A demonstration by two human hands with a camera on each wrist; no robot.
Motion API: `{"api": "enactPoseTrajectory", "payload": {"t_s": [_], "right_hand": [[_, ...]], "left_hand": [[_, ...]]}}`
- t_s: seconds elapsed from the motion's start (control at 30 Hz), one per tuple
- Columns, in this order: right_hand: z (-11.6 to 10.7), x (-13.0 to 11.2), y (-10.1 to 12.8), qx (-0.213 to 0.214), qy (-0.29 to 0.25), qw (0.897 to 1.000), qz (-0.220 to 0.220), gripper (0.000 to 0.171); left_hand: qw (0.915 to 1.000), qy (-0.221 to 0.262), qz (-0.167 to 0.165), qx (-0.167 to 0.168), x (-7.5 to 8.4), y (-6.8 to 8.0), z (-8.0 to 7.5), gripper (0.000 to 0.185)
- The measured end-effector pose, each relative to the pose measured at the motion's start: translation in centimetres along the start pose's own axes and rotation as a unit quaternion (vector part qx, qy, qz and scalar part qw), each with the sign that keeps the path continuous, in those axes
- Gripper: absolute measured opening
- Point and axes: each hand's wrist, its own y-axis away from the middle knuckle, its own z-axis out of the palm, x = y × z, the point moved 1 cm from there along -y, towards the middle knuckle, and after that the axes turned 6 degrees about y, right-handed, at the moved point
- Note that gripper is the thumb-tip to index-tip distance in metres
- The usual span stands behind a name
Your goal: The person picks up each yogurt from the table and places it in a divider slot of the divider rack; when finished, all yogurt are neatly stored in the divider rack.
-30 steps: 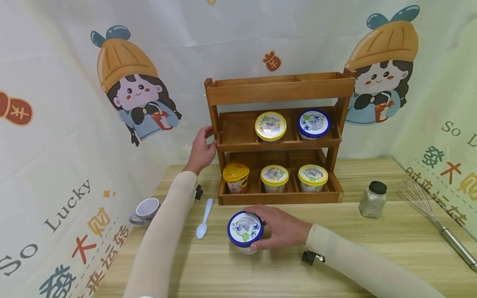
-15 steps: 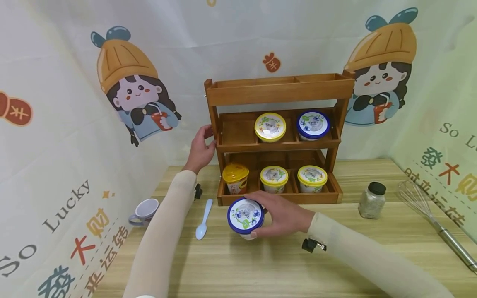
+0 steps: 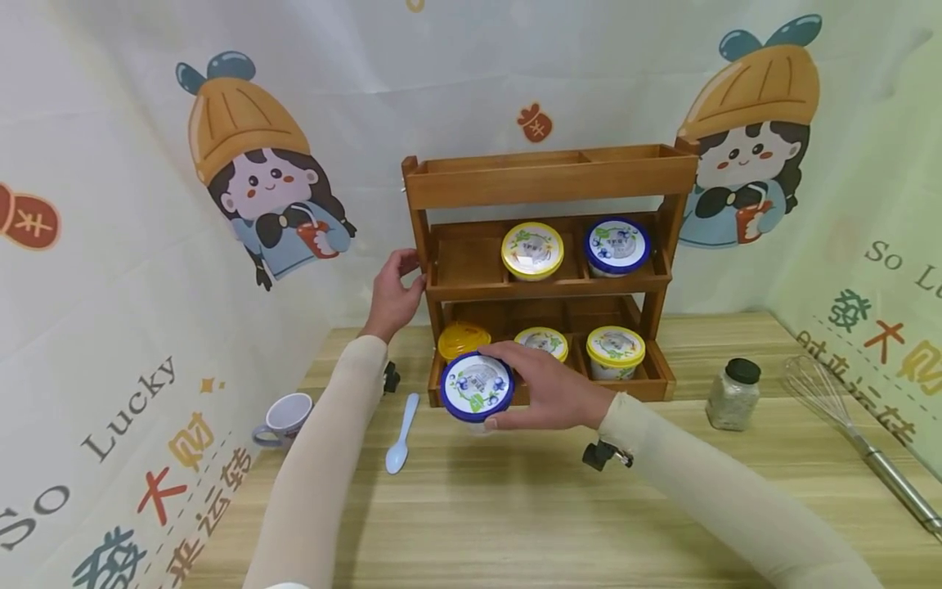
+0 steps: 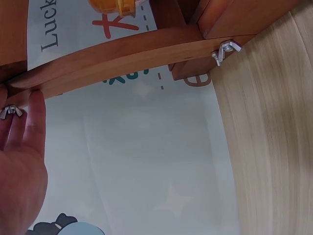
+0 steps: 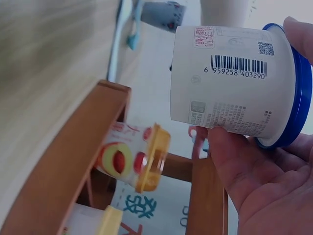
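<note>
My right hand (image 3: 548,388) holds a white dessert cup (image 5: 230,81) with a blue, blueberry-print lid, thumb and fingers around its side and lid rim. In the head view the cup is raised over the table, overlapping the front of the wooden rack's (image 3: 552,184) lower tier. Behind it, partly covered, are a yellow-lidded peach cup (image 3: 464,337) and a yellow-lidded cup (image 3: 548,342). The left hand (image 3: 395,294) grips the rack's left post, near a wing nut (image 4: 11,111). On the middle tier sit a yellow-lidded cup (image 3: 533,250) and a blue-lidded cup (image 3: 618,245); the left compartment is bare.
Another yellow-lidded cup (image 3: 616,352) stands in the lower right compartment. A pale blue spoon (image 3: 401,438) and a mug (image 3: 287,415) lie to the left. Right of the rack are a black-capped jar (image 3: 734,394) and a whisk (image 3: 857,438). Printed cloth hangs behind.
My right hand has raised the blue-lidded cup and carried it forward toward the rack's lower tier. The left hand has stayed at the rack's post.
</note>
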Motion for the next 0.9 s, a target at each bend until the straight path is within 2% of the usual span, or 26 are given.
{"api": "enactPoseTrajectory", "payload": {"t_s": [0.17, 0.37, 0.67, 0.9], "right_hand": [[-1.0, 0.2, -0.7, 0.018, -0.023, 0.999, 0.015, 0.095], [-2.5, 0.4, -2.0, 0.05, -0.01, 0.998, 0.044, 0.094], [-5.0, 0.8, -5.2, 0.071, -0.007, 0.997, 0.036, 0.096], [-6.3, 0.6, -7.3, 0.087, -0.011, 0.995, 0.055, 0.097]], "left_hand": [[0.9999, 0.005, -0.009, -0.005, 0.0, 0.1, -0.1, 0.04], [1.0, 0.006, -0.001, -0.006, -0.1, -0.1, -0.2, 0.039], [0.9998, 0.018, 0.001, -0.003, -0.2, -0.2, -0.2, 0.039], [0.9998, 0.016, -0.012, 0.001, 0.0, 0.0, -0.3, 0.04]]}}
